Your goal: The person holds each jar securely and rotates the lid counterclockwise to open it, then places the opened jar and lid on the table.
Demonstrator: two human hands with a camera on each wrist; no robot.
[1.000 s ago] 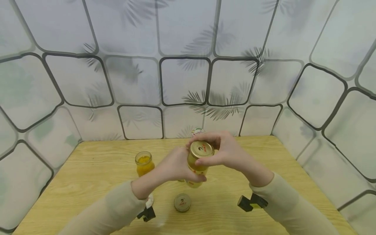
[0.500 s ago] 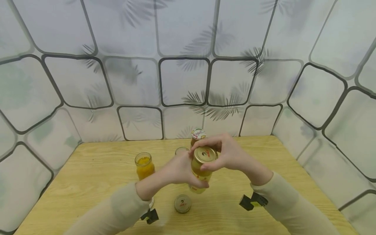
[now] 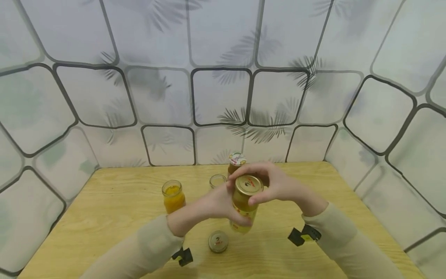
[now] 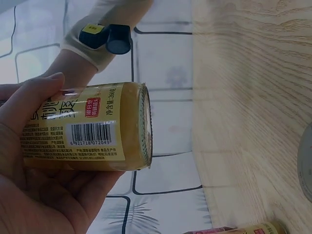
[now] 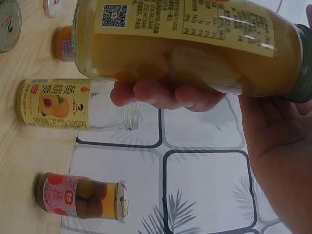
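Note:
A glass jar of yellow fruit with a yellow label is held above the table, slightly tilted. My left hand grips its body, and its fingers show wrapped round the jar in the right wrist view. From above, my right hand holds the gold lid at the jar's top, thumb on the near side and fingers on the far side. The lid sits on the jar. In the left wrist view the jar's label and barcode face the camera, and its base is visible.
An open jar with orange contents stands left. Behind the hands are an empty glass jar and a smaller jar with dark pieces and a patterned lid. A loose lid lies in front. A patterned wall closes off the table's back.
Both hands have shifted right and slightly nearer with the jar, keeping their hold on body and lid. The empty jar and patterned-lid jar behind show more.

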